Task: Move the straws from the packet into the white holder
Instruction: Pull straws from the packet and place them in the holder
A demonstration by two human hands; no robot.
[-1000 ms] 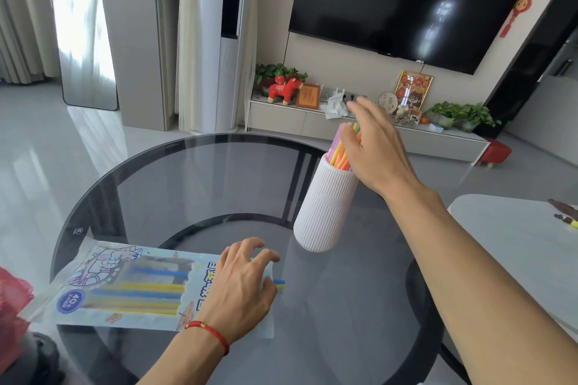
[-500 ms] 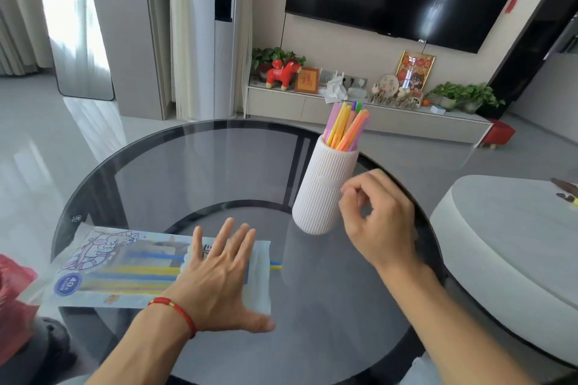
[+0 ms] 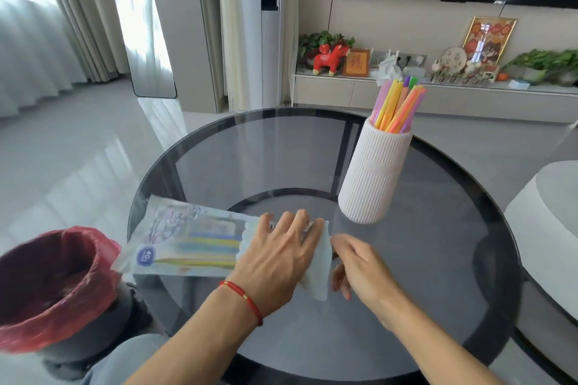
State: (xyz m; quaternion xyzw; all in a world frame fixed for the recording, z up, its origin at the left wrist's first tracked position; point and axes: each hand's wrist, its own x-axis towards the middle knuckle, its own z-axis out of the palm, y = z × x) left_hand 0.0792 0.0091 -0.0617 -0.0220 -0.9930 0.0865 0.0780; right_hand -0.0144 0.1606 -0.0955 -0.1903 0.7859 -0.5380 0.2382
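Note:
A clear printed packet (image 3: 187,237) with blue and yellow straws inside lies flat on the round dark glass table (image 3: 250,141), left of centre. My left hand (image 3: 281,256) presses flat on the packet's right part, fingers spread. My right hand (image 3: 356,266) is at the packet's open right end, fingers curled there; what they grip is hidden. The ribbed white holder (image 3: 372,178) stands upright behind and to the right, with several pink, yellow, orange and purple straws (image 3: 397,106) sticking out of it.
A bin lined with a red bag (image 3: 47,284) stands on the floor at the table's left edge. A white rounded seat (image 3: 544,228) is at the right. A TV shelf with ornaments runs along the far wall.
My right hand has come down from the holder to the packet's open end. My left hand stayed on the packet. The camera has swung left, bringing the red bin into view.

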